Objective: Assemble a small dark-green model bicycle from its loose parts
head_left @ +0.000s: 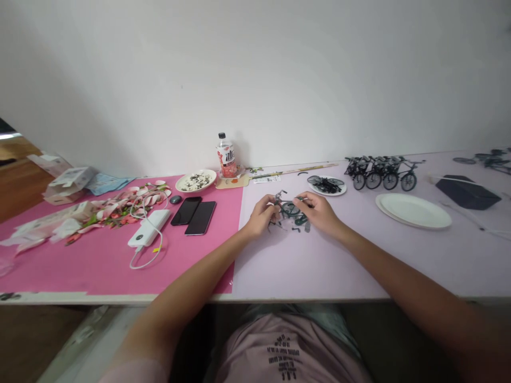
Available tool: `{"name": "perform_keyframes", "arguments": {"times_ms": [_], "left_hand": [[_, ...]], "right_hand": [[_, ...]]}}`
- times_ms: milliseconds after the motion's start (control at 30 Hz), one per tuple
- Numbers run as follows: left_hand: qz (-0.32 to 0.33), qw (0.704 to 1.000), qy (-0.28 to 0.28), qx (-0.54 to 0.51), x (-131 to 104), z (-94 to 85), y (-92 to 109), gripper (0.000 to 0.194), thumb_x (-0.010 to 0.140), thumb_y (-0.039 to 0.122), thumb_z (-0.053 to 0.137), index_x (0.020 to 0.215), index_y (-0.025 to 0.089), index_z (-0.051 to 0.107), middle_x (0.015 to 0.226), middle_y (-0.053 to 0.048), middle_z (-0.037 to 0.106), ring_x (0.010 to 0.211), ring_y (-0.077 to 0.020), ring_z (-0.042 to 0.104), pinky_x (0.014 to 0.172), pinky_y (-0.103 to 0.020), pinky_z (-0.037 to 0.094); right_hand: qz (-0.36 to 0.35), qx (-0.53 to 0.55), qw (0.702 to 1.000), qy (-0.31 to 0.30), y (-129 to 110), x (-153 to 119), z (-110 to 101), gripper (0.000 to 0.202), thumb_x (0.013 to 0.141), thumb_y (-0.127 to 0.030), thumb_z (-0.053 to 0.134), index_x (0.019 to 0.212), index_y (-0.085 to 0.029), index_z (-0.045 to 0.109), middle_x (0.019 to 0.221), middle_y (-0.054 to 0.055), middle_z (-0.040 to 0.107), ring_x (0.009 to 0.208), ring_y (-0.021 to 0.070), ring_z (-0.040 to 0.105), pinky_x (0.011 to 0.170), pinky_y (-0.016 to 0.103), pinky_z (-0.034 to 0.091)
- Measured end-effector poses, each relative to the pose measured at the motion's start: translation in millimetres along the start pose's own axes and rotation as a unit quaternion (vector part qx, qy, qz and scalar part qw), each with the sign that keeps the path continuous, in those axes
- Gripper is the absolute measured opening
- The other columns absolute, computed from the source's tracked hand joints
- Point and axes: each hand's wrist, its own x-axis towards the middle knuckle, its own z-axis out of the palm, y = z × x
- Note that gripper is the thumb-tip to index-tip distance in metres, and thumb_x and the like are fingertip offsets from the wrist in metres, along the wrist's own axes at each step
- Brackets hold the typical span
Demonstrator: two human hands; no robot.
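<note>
Both hands are together over the pale lilac part of the table. My left hand [262,214] has its fingers closed on the silver-grey front end of a small bicycle model. My right hand [317,209] pinches a dark part at the model's other side. Between them shows the dark green bicycle model [290,209], with a wheel visible. Small dark parts [296,230] lie on the table just below it. The fingertips partly hide the model, so its exact state is unclear.
Behind stand a plate of black parts [326,185] and a row of bicycle models [383,173]. White plates [415,210] and a dark block [467,191] lie right. Left are two phones [200,218], a power bank [149,229], a bottle [227,157] and pink petals [123,205].
</note>
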Motion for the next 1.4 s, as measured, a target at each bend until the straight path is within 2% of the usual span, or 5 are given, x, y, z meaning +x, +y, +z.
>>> {"name": "perform_keyframes", "arguments": {"times_ms": [167, 467, 767, 967, 1400], "left_hand": [[0.031, 0.996, 0.024, 0.077, -2, 2.5, -5, 0.015, 0.100, 0.033, 0.053, 0.100, 0.019, 0.057, 0.076, 0.001, 0.055, 0.066, -0.0136, 0.050, 0.066, -0.028, 0.043], [0.094, 0.981, 0.082, 0.151, 1, 2.8, -15, 0.023, 0.106, 0.038, 0.053, 0.116, 0.019, 0.060, 0.108, -0.007, 0.065, 0.088, -0.0175, 0.058, 0.087, -0.033, 0.050], [0.095, 0.992, 0.031, 0.077, 3, -1.8, -10, 0.041, 0.101, 0.059, 0.058, 0.107, 0.018, 0.059, 0.093, -0.007, 0.073, 0.086, -0.0184, 0.066, 0.086, -0.032, 0.052], [0.099, 0.986, 0.053, 0.123, 1, -1.8, 2, 0.040, 0.101, 0.057, 0.057, 0.100, 0.017, 0.064, 0.085, -0.004, 0.070, 0.083, -0.0166, 0.062, 0.084, -0.029, 0.047], [0.088, 0.985, 0.113, 0.098, 7, 2.5, -4, 0.030, 0.099, 0.046, 0.065, 0.104, 0.017, 0.062, 0.093, -0.003, 0.064, 0.078, -0.0131, 0.052, 0.076, -0.026, 0.045]], "right_hand": [[0.003, 0.006, 1.000, 0.002, 0, 0, 0, 0.050, 0.089, -0.069, 0.069, 0.096, -0.020, 0.071, 0.083, 0.004, 0.070, 0.072, 0.0183, 0.062, 0.062, 0.029, 0.049], [-0.007, -0.025, 1.000, -0.009, -6, -4, 3, 0.060, 0.085, -0.077, 0.068, 0.096, -0.018, 0.074, 0.071, 0.003, 0.064, 0.063, 0.0174, 0.055, 0.053, 0.029, 0.044], [-0.030, -0.035, 0.999, -0.027, -11, -4, 0, 0.058, 0.087, -0.076, 0.067, 0.091, -0.018, 0.075, 0.068, 0.001, 0.058, 0.064, 0.0174, 0.055, 0.058, 0.030, 0.045], [-0.022, -0.021, 0.999, -0.024, -13, -6, 1, 0.056, 0.087, -0.074, 0.069, 0.090, -0.018, 0.075, 0.069, 0.001, 0.058, 0.063, 0.0160, 0.051, 0.058, 0.030, 0.044], [0.005, -0.002, 0.999, -0.032, -12, -6, 5, 0.059, 0.083, -0.077, 0.070, 0.088, -0.018, 0.074, 0.069, 0.001, 0.058, 0.060, 0.0143, 0.048, 0.054, 0.029, 0.040]]}}
